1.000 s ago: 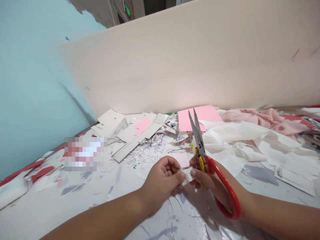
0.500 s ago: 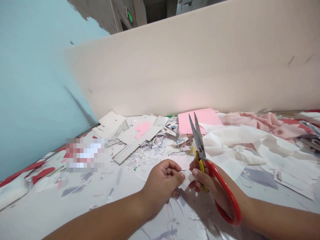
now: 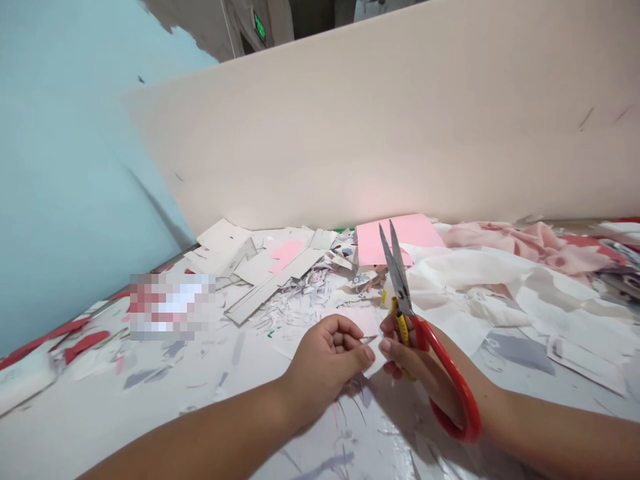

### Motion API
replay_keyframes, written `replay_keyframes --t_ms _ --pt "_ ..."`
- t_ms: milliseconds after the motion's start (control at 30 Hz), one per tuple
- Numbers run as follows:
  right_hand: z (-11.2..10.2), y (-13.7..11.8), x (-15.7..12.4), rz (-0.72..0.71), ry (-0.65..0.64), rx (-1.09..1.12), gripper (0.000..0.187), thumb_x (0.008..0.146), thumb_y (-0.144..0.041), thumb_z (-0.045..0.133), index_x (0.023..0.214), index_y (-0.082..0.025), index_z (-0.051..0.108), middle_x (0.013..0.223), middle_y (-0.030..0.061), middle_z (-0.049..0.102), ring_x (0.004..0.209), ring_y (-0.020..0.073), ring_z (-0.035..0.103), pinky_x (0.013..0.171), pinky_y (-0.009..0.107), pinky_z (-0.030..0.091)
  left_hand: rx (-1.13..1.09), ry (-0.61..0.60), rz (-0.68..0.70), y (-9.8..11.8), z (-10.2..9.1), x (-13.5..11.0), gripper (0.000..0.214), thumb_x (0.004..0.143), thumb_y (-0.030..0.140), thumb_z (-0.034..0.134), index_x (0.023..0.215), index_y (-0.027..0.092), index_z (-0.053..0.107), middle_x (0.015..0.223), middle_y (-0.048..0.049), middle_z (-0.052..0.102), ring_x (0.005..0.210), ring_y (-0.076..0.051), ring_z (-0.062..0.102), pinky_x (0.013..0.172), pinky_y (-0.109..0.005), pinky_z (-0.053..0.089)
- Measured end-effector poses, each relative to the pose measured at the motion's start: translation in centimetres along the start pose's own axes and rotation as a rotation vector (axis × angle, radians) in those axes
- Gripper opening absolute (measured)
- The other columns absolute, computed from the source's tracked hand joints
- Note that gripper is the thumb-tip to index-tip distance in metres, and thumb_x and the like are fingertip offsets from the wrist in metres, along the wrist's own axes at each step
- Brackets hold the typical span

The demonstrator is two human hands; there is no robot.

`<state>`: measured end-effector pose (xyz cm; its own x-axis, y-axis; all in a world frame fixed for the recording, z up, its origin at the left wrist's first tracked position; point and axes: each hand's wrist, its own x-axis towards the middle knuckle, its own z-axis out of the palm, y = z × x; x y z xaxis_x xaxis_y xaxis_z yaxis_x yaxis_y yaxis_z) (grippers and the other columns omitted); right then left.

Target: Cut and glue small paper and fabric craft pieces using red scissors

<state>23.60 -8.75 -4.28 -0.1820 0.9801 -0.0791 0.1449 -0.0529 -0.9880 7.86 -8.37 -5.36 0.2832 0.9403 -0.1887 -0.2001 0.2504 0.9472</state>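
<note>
My right hand (image 3: pixel 417 363) is closed round red-handled scissors (image 3: pixel 429 360) with a yellow band; the slightly parted blades point up and away. My left hand (image 3: pixel 327 360) is curled, thumb and fingers pinched on a small white paper scrap (image 3: pixel 374 352) that sits between the two hands. Right thumb and fingers also touch that scrap. Both hands hover just above the white table cover (image 3: pixel 100 420), near the middle of the view.
Paper shreds and cardboard strips (image 3: pixel 270 287) lie behind the hands. A pink sheet (image 3: pixel 400 237) rests at the beige board (image 3: pixel 400 120). Crumpled white paper (image 3: pixel 500 287) and pink cloth (image 3: pixel 530 240) fill the right. Red scraps (image 3: pixel 83 343) lie left, by the blue wall.
The hands have barely shifted; the paper scrap shows less between them now, and the view has wobbled slightly.
</note>
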Motion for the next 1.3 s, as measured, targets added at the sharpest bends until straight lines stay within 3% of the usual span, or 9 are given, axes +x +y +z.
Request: replay_keyframes --t_ms 200,333,433,600,800,1000,1300 --pt "-0.11 0.05 -0.05 -0.02 0.011 -0.053 0.018 0.073 -0.033 0.057 0.083 -0.021 0.046 0.071 -0.0021 0.052 0.061 0.0157 0.059 0.057 0.03 0.047 0.025 0.018 -0.005 -0.02 0.1 -0.01 0.023 0.065 0.026 0.068 0.076 0.017 0.049 0.055 0.0082 0.046 0.038 -0.001 0.036 0.037 -0.017 0.032" --pt "-0.07 -0.28 -0.11 -0.044 0.014 -0.102 0.015 0.074 -0.032 0.055 0.077 -0.021 0.045 0.067 -0.0028 0.05 0.057 0.0143 0.056 0.056 0.03 0.046 0.124 -0.043 -0.047 -0.24 -0.05 0.16 0.016 0.07 0.028 0.061 0.08 0.018 0.054 0.049 0.0077 0.044 0.035 -0.004 0.039 0.034 -0.017 0.029" --pt "-0.05 -0.28 -0.12 -0.085 0.013 -0.135 0.015 0.073 -0.031 0.056 0.075 -0.022 0.045 0.063 -0.0033 0.05 0.055 0.0139 0.053 0.054 0.029 0.045 0.172 -0.076 -0.078 -0.27 -0.14 0.21 0.014 0.07 0.028 0.061 0.071 0.016 0.053 0.047 0.0066 0.044 0.036 -0.005 0.041 0.033 -0.016 0.028" --pt "0.05 -0.16 -0.12 -0.081 0.01 -0.058 0.014 0.073 -0.028 0.056 0.073 -0.022 0.043 0.059 -0.0047 0.049 0.054 0.0134 0.052 0.052 0.027 0.044 0.158 -0.116 -0.082 -0.15 -0.24 0.11 0.019 0.069 0.032 0.062 0.069 0.018 0.049 0.048 0.0053 0.051 0.032 -0.004 0.037 0.028 -0.015 0.026" --pt "0.17 -0.07 0.01 -0.024 0.049 -0.005 0.015 0.072 -0.026 0.058 0.075 -0.021 0.044 0.058 -0.0057 0.048 0.055 0.0125 0.052 0.052 0.026 0.043 0.173 -0.078 -0.095 0.1 -0.22 0.16 0.023 0.071 0.035 0.061 0.071 0.017 0.047 0.05 0.0016 0.06 0.028 -0.003 0.036 0.026 -0.014 0.026" --pt "0.06 0.21 0.32 -0.009 0.043 0.038 0.019 0.07 -0.027 0.061 0.076 -0.021 0.044 0.06 -0.0052 0.048 0.056 0.0131 0.052 0.053 0.028 0.045 0.155 -0.119 -0.098 -0.22 -0.54 0.57 0.024 0.075 0.039 0.056 0.075 0.016 0.049 0.049 0.0005 0.061 0.026 -0.002 0.035 0.028 -0.014 0.031" --pt "-0.19 -0.19 0.45 -0.049 0.048 -0.021 0.017 0.068 -0.028 0.061 0.075 -0.021 0.047 0.063 -0.0038 0.048 0.056 0.0131 0.053 0.055 0.028 0.047 0.094 -0.183 -0.123 -0.06 -0.8 0.68 0.023 0.071 0.035 0.061 0.079 0.016 0.049 0.049 0.0009 0.061 0.026 -0.004 0.038 0.024 -0.014 0.031"
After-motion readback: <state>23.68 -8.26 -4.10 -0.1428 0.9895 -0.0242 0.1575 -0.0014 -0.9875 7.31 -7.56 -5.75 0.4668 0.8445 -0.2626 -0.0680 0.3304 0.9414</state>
